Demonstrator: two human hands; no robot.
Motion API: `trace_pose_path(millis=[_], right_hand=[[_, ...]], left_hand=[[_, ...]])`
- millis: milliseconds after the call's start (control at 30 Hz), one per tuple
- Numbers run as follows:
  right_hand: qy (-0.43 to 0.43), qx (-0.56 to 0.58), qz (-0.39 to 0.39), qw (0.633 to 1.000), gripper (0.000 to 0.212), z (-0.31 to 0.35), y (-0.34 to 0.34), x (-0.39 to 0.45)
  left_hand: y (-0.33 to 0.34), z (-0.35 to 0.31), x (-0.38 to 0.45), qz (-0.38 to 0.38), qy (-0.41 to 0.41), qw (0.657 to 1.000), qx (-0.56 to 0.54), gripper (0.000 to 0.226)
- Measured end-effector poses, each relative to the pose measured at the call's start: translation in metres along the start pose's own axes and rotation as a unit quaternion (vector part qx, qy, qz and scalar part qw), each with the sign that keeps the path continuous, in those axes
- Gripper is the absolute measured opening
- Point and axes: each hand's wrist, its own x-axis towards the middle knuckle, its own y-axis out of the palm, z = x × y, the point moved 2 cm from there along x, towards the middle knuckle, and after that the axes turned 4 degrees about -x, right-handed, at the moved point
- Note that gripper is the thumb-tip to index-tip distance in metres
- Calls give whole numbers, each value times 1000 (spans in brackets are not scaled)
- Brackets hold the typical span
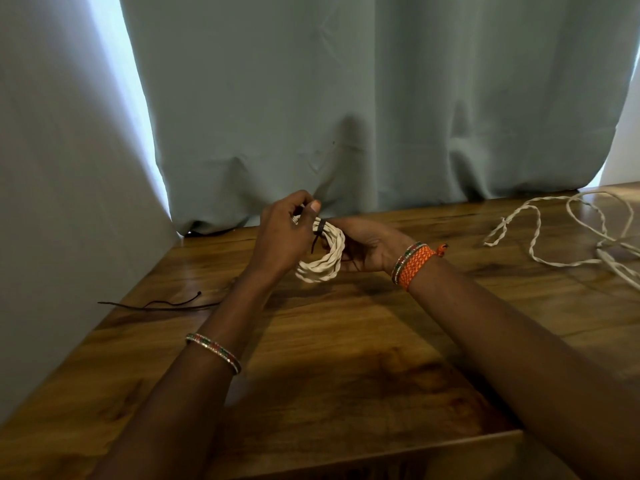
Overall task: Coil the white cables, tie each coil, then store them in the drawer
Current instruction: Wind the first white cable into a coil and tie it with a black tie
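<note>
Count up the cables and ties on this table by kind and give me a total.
White coiled cable, held in both hands: 1
White loose cable, uncoiled on the table's right: 1
Dark tie around the coil: 1
Dark spare tie lying on the table: 1
Total: 4

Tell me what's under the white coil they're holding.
The coil is held above bare wooden tabletop; only its shadow lies there. The right hand behind it hides part of the table.
</note>
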Motion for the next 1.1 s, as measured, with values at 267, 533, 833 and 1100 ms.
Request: trace_pose_path(millis=[267,533,833,1100], right_hand=[[-71,-93,-60,991,26,3,5,-11],[-305,-292,-128,897,16,17,23,-28],[-346,-407,-157,831,49,18,33,-17],[-418,-606,-258,626,56,25,44,-25]], left_hand=[[-2,1,4,4,-25,999,24,19],[-24,27,13,-83,-51,993,66,20],[-12,13,14,-62,-45,992,100,19],[-17,21,15,-40,-127,989,61,20]])
